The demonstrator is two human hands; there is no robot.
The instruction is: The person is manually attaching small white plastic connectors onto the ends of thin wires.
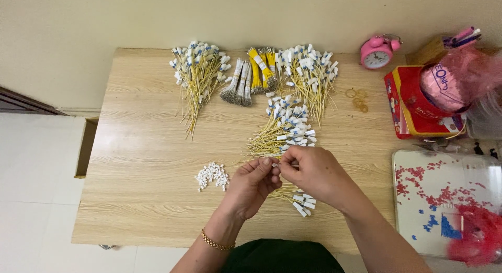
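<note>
Both hands met just in front of the pile of small white connectors point(212, 175), a little to its right, over the near part of the wooden table point(141, 147). The left hand point(252, 185) had thumb and forefinger pinched shut on something tiny and pale, seemingly one of those connectors. The right hand point(312, 173) came in from the other side, fingers closed around the end of a thin yellow wire point(286, 192); I could not see how firmly. The wire's long axis ran away from the pinch toward the person, down and to the right, ending among a few finished wires with white tips point(304, 204) lying under the right wrist. So the piece sat between the two sets of fingertips, touching both, each hand equally close.

Beyond the connector pile, farther up the table, lay a fan of tipped yellow wires point(285, 128), then bigger bundles point(197, 74) along the far edge. A pink alarm clock point(377, 52) stood well off to the right.
</note>
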